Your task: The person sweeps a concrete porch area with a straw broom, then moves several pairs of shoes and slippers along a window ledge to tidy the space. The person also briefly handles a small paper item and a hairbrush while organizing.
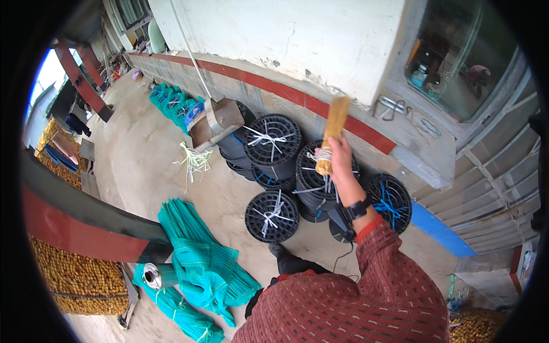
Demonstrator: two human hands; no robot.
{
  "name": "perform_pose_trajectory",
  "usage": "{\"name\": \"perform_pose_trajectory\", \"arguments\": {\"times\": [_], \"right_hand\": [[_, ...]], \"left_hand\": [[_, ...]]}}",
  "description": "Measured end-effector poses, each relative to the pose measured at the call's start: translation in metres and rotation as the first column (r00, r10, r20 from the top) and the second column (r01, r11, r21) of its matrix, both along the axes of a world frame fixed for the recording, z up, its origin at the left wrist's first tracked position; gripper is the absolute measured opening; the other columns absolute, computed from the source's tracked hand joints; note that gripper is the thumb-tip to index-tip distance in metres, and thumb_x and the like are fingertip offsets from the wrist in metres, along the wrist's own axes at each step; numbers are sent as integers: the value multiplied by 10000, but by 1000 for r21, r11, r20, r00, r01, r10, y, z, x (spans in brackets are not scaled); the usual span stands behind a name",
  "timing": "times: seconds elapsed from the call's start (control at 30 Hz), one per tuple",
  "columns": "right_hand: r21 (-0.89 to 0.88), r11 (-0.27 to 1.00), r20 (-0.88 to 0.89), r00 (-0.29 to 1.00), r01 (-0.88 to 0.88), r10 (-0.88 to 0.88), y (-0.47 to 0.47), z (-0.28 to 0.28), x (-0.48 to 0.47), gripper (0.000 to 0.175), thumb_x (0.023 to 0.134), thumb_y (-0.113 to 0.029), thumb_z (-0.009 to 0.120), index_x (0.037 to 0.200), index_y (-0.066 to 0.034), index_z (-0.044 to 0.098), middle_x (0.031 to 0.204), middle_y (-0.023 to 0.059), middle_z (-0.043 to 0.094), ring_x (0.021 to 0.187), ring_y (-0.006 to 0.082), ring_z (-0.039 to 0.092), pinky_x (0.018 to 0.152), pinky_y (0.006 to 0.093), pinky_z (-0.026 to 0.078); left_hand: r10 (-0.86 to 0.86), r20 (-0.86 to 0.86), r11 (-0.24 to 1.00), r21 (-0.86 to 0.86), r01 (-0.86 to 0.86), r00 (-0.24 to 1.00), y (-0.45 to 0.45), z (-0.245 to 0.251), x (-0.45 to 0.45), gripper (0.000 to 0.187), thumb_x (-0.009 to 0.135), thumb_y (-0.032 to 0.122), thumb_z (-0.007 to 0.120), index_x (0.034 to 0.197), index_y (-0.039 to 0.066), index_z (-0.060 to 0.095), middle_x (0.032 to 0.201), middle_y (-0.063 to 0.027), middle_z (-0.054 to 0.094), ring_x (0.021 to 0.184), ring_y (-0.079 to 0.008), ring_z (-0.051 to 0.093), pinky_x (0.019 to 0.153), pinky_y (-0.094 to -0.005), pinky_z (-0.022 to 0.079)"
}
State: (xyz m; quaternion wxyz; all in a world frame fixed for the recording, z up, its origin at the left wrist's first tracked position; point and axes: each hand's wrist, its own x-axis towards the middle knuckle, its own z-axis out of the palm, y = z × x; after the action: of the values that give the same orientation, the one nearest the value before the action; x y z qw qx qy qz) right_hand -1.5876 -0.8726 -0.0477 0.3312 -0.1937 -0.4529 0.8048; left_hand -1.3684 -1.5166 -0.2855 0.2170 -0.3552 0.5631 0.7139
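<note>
My right hand (pixel 340 159), with a black watch at the wrist, grips the lower end of a flat piece of wood (pixel 336 122) that has white cord wound around it. The wood is raised above stacked black plastic trays (pixel 321 178) bound with white and blue ties. More such stacks (pixel 270 141) stand to the left along the wall, and a smaller tied one (pixel 272 216) lies nearer my foot. My left hand is out of view.
A long-handled metal dustpan (pixel 218 124) leans by the stacks. Pale ties (pixel 195 160) lie on the concrete floor. Green mesh bags (pixel 201 257) lie beside a red and black post (pixel 94 218). A cable runs near my leg. Caged corn cobs (pixel 81 278) stand at left.
</note>
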Motion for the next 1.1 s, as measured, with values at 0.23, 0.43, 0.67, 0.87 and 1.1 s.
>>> {"name": "perform_pose_trajectory", "arguments": {"times": [0.23, 0.43, 0.67, 0.87, 1.1], "right_hand": [[-166, 916, 54, 931, 365, -361, -18, -20, -49, 518, 941, -145, 534, 1405, -94, 311, 1057, 116, 532, 718, 258, 631, 647, 376, 571], [-184, 910, 7, 927, 370, -376, -26, -22, -148, 599, 938, -152, 520, 1441, -37, 216, 1192, 181, 501, 806, 309, 640, 717, 417, 579], [-153, 893, 36, 905, 424, -423, -28, -19, -178, 604, 941, -119, 507, 1456, -63, 195, 1298, 196, 426, 1057, 335, 567, 831, 509, 567], [-119, 894, 99, 901, 432, -423, -23, -32, -176, 626, 947, -105, 493, 1489, -100, 178, 1339, 176, 419, 1053, 331, 572, 844, 494, 558], [-50, 880, 91, 879, 473, -467, -16, -47, -190, 622, 951, -145, 521, 1485, -74, 209, 1351, 166, 438, 1045, 296, 576, 846, 451, 548]], "left_hand": [[-43, -24, 999, 14, 43, 999, 15, 20, -126, 348, 897, 222, 621, 1143, -13, 549, 1152, -157, 583, 1050, -308, 572, 867, -413, 487], [21, -17, 1000, -8, -21, 1000, 4, 13, -167, 314, 891, 209, 620, 1110, -7, 557, 1109, -147, 604, 999, -301, 596, 826, -408, 498], [120, -10, 990, -78, -120, 993, -37, 15, -152, 274, 885, 194, 619, 1071, 0, 566, 1060, -136, 628, 939, -291, 624, 779, -401, 512], [13, -81, 977, -212, -30, 997, -97, 47, -131, 241, 880, 181, 619, 1038, 6, 574, 1018, -126, 649, 888, -284, 649, 738, -396, 524], [-157, -131, 942, -319, 109, 979, -146, 79, -241, 246, 902, 178, 591, 1052, -15, 561, 988, -151, 662, 811, -267, 673, 670, -372, 544]]}}
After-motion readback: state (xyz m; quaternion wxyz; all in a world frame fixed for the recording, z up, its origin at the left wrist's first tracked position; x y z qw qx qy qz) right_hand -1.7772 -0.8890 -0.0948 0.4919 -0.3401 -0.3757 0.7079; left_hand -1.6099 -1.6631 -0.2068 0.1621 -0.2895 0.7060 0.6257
